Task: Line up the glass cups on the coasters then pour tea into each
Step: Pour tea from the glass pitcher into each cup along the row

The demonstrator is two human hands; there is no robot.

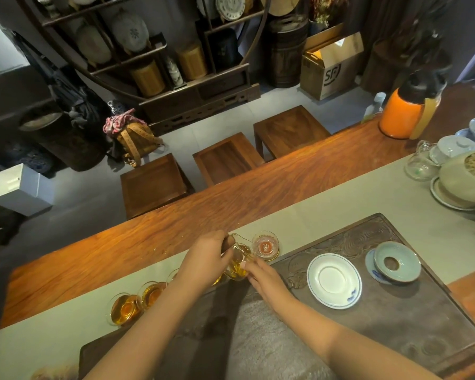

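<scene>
A row of glass cups runs along the beige runner. Two at the left, cup and cup, hold amber tea; others are hidden behind my left arm. The rightmost cup stands on a coaster and looks empty of tea. My left hand grips the handle of a glass pitcher with amber tea in it, tilted, just left of that cup. My right hand rests its fingertips on the pitcher's lower side.
A dark carved tea tray carries a white saucer and a blue strainer bowl. At the far right stand a clay pot, glass pitcher, lidded cups and an orange thermos. Wooden stools sit beyond the table.
</scene>
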